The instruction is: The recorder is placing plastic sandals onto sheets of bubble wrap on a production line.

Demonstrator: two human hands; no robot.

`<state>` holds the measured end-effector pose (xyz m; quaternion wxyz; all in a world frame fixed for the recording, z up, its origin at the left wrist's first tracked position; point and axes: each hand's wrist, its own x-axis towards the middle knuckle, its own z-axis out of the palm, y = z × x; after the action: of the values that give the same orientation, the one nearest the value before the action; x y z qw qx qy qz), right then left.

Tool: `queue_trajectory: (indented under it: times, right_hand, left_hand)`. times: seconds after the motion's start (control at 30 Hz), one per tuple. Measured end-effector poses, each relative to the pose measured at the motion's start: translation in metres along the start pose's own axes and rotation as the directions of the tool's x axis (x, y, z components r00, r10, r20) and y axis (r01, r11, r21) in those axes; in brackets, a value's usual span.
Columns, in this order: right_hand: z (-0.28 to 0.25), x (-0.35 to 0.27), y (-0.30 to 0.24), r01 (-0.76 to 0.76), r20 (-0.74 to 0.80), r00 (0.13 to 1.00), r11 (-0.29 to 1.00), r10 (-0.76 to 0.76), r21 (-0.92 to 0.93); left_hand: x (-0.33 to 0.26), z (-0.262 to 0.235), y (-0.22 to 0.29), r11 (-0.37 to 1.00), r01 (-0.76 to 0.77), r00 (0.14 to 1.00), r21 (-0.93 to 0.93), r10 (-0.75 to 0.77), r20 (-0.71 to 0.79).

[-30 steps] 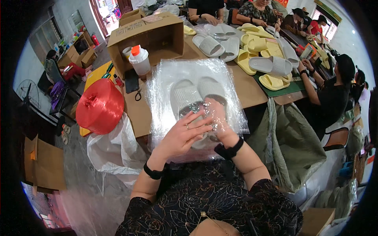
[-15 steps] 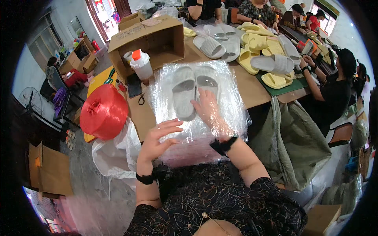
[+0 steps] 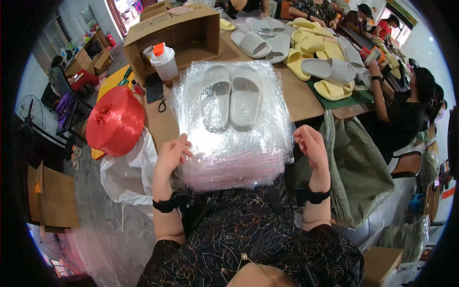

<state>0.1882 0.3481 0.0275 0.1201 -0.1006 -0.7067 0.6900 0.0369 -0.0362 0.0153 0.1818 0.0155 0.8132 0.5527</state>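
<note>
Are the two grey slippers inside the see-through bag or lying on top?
Cannot tell for sure. The grey slippers lie side by side on the stack of clear bags, and the shiny plastic hides whether a layer covers them.

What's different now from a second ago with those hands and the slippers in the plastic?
Both hands came off the pair of grey slippers and drew apart: the left hand to the near-left corner of the stack of clear bags, the right hand off its right edge. The slippers, red twine spool and cardboard box stayed.
</note>
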Motion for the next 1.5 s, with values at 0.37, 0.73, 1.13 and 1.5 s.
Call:
queue_trajectory:
  times: [0.37, 0.73, 1.13, 1.5]
  right_hand:
    - [0.008, 0.020, 0.038, -0.193, -0.025, 0.981, 0.960, 0.192, -0.205]
    - [0.000, 0.015, 0.027, -0.235, -0.002, 0.972, 0.972, 0.235, 0.010]
    - [0.013, 0.051, 0.068, 0.371, -0.120, 0.928, 0.910, -0.354, 0.185]
    - [0.018, 0.035, 0.075, 0.360, -0.089, 0.794, 0.583, -0.602, -0.729]
  left_hand:
    - [0.000, 0.014, -0.009, 0.987, -0.137, 0.982, -0.079, 0.146, 0.121]
    - [0.003, -0.006, -0.018, 0.968, -0.042, 0.986, -0.248, 0.080, 0.144]
    - [0.016, 0.011, -0.041, 0.775, -0.620, 0.784, -0.120, 0.607, -0.133]
    - [-0.003, 0.016, 0.019, 0.598, -0.548, 0.667, 0.585, 0.734, -0.125]
